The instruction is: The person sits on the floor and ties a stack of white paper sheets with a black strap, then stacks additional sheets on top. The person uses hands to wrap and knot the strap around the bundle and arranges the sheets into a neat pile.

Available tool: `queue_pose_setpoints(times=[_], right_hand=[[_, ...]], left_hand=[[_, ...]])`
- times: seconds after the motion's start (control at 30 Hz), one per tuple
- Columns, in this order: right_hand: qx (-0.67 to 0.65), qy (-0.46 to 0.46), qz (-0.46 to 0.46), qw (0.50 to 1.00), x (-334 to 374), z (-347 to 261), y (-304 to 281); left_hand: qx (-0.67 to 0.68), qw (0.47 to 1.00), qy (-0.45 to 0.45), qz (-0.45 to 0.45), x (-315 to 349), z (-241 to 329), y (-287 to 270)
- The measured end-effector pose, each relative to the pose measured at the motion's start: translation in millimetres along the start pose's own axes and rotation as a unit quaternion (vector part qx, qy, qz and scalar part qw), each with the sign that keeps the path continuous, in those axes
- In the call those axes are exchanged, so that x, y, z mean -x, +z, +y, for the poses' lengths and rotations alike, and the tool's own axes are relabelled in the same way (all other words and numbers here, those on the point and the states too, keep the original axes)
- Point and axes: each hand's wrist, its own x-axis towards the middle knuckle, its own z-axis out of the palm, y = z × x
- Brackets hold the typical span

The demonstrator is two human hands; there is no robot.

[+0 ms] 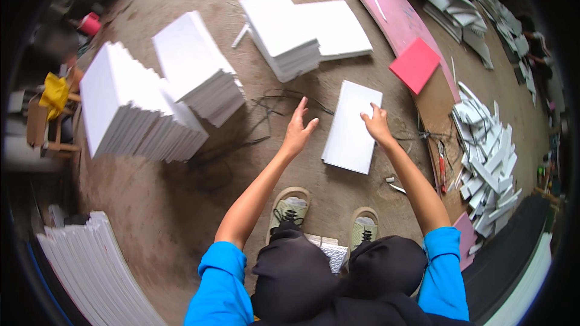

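Observation:
A small stack of white rectangular panels [350, 136] lies on the floor in front of my feet. Over its right side hovers my right hand [377, 125], its fingers apart and nothing in them; whether a fingertip touches the top panel I cannot tell. My left hand [298, 128] is held open to the left of the stack, thumb and fingers spread, holding nothing. A thin black strap [264, 122] trails over the floor from the left to the stack's left edge. More black strap [430, 135] lies to the right of the stack.
Taller white panel stacks stand at the left [130, 105], left centre [196, 60] and far middle [281, 30]. A flat white pile [335, 27] adjoins the last. At right are a red panel [417, 65], red-handled pliers [442, 172] and heaped white offcuts [486, 169].

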Motion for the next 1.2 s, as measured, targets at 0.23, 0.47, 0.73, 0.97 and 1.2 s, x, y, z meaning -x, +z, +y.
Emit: queue_pose_setpoints(times=[0.23,0.47,0.73,0.97,1.2], right_hand=[[0.007,-0.34,0.024,0.94,24,-243,7],[0.017,-0.503,-0.112,0.857,127,-401,99],[-0.039,-0.43,-0.126,0.893,155,-417,136],[-0.101,-0.437,-0.113,0.887,156,-421,138],[-0.124,-0.457,-0.132,0.871,142,-420,146]], left_hand=[[0.142,0.958,0.095,0.231,101,116,-168],[-0.038,0.845,0.124,0.518,181,125,-285],[-0.142,0.882,0.102,0.438,168,121,-321],[-0.035,0.888,0.155,0.431,155,119,-318],[-0.026,0.895,0.113,0.43,152,113,-331]])
